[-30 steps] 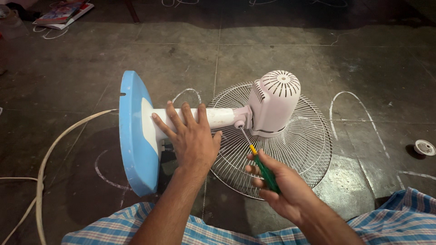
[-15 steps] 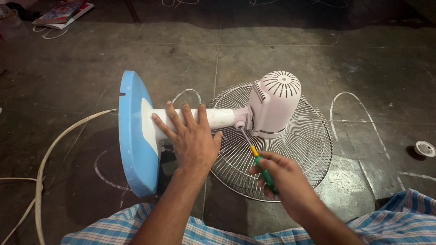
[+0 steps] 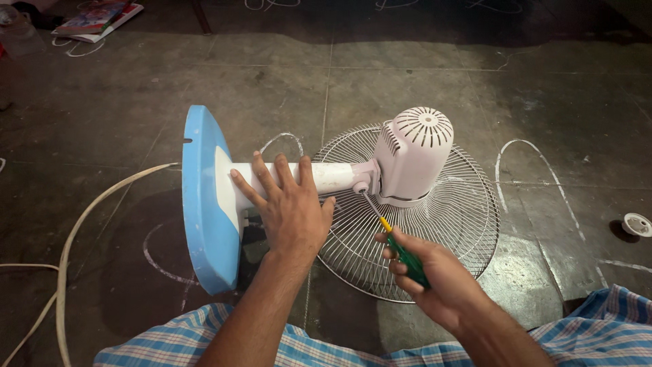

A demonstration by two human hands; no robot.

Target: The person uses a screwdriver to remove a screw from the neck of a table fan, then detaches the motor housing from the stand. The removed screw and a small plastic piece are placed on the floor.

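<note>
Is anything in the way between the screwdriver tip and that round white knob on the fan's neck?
Nothing visible. The right hand holds the green screwdriver, and its bare metal shaft runs straight up to the knob with the tip at it. The left hand lies flat on the neck, off to the side of that line.

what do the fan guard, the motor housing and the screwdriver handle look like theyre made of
Fan guard: thin metal wire, probably coated pale, with fine spokes and rings. Motor housing: white moulded plastic, matte, with slotted vents. Screwdriver handle: translucent green plastic, likely, with a yellow collar and bare steel shaft.
</note>
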